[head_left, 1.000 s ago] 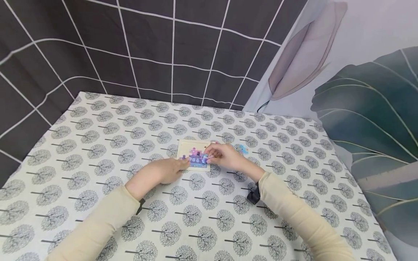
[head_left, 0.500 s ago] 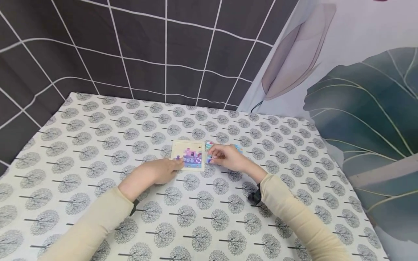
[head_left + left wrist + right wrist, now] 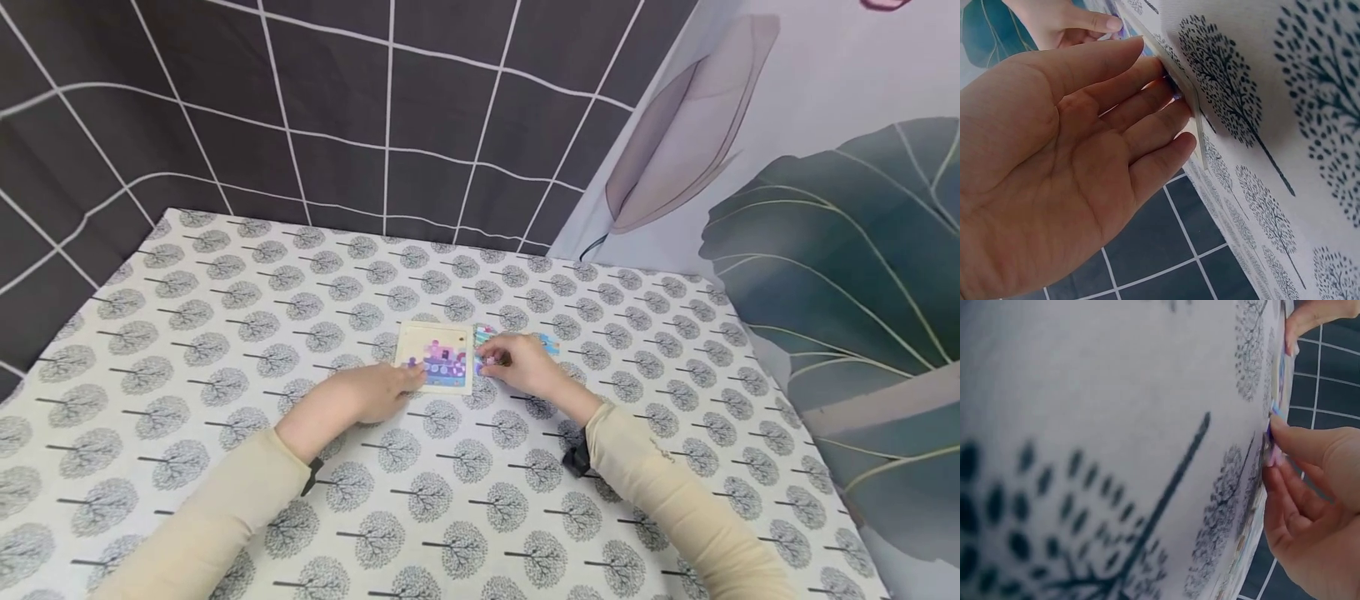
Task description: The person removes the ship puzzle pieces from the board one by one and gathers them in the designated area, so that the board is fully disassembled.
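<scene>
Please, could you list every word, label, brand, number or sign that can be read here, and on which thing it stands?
No text can be read.
Small dark mark on the right sleeve: too small to tell whether it is lettering.
Puzzle tray and pieces: no readable text.

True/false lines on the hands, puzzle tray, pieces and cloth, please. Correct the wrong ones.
1. The left hand touches the tray. True.
2. The right hand pinches a puzzle piece. True.
3. The tray is completely filled. False: its far part is bare.
4. Loose pieces lie on the tray's left. False: the loose pieces lie on its right.
5. The cloth is plain. False: the cloth has a tree print.
</scene>
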`<act>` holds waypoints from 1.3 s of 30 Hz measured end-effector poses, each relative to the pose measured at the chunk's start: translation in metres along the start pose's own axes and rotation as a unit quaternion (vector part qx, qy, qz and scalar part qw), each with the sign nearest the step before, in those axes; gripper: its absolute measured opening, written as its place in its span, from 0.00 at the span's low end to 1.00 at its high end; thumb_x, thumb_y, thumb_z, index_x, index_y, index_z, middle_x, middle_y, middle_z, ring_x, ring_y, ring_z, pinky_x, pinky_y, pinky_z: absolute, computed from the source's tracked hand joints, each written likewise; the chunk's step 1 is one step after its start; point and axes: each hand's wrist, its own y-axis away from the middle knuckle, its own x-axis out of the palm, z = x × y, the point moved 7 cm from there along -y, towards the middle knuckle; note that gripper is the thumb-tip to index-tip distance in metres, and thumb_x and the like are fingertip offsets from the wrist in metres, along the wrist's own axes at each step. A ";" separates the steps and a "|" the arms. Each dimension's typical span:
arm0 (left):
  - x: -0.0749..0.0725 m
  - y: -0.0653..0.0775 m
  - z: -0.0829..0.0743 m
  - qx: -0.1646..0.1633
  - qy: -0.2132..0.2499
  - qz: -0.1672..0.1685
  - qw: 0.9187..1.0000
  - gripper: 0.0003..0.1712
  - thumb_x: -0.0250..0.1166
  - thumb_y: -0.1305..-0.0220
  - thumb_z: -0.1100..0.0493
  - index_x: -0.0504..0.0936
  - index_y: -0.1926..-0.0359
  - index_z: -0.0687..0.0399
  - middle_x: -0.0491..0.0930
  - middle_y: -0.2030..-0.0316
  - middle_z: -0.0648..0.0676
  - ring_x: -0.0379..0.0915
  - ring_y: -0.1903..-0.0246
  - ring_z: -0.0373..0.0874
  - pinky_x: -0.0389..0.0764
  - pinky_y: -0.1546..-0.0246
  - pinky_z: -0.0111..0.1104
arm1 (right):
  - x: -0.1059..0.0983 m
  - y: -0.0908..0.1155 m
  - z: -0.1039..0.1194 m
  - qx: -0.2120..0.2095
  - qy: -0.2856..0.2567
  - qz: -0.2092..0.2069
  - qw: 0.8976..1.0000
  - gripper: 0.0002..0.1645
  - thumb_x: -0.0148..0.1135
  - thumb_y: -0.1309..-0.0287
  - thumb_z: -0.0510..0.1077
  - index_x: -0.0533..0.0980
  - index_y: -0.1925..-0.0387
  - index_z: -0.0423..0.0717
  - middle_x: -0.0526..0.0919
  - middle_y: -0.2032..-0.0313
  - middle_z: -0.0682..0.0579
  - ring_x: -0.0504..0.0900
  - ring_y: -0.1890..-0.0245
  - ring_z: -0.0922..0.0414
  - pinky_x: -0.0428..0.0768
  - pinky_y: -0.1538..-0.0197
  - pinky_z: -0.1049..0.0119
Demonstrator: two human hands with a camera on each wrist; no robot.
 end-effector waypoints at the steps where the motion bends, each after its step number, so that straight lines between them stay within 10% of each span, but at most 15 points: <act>1: 0.000 0.000 0.000 0.001 0.000 0.000 1.000 0.27 0.47 0.30 0.60 0.59 0.31 0.56 0.50 0.29 0.53 0.48 0.31 0.54 0.48 0.30 0.49 | 0.000 0.000 0.000 0.001 0.005 -0.001 1.000 0.13 0.71 0.54 0.39 0.82 0.62 0.43 0.84 0.66 0.52 0.80 0.67 0.60 0.81 0.62 0.73; 17: 0.000 0.001 -0.002 -0.002 -0.007 0.006 1.000 0.27 0.48 0.30 0.59 0.59 0.31 0.56 0.50 0.29 0.52 0.48 0.31 0.54 0.47 0.30 0.48 | 0.000 -0.003 -0.007 0.068 -0.019 0.018 0.997 0.13 0.71 0.54 0.39 0.80 0.63 0.43 0.83 0.68 0.53 0.79 0.66 0.59 0.81 0.59 0.70; 39: 0.000 0.000 -0.002 -0.006 -0.007 0.009 1.000 0.28 0.48 0.30 0.59 0.58 0.31 0.55 0.49 0.29 0.52 0.48 0.31 0.55 0.48 0.30 0.49 | -0.002 -0.024 0.006 0.015 -0.068 0.041 0.997 0.23 0.70 0.53 0.40 0.78 0.51 0.43 0.84 0.58 0.50 0.80 0.57 0.56 0.80 0.52 0.66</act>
